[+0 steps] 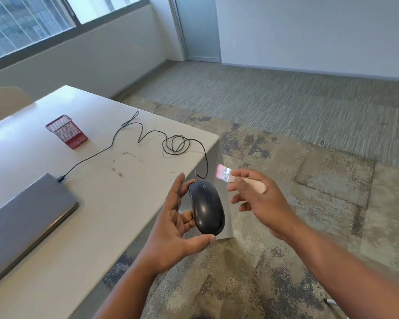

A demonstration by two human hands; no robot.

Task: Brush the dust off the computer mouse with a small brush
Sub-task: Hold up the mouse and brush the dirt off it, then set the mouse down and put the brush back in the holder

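Now, mouse (pixel 207 207): light, smooth, likely slippery; my left hand (pixel 174 221) cradles its sides.
Brush (pixel 235 179): light, soft bristles; right hand (pixel 255 196) pinches handle.
Cord (pixel 148 139): limp, may tug.

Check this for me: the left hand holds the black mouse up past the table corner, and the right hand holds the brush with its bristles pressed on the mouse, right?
Not quite. In the head view the brush bristles are off the mouse, not pressed on it. The left hand does hold it; the right hand holds the brush.
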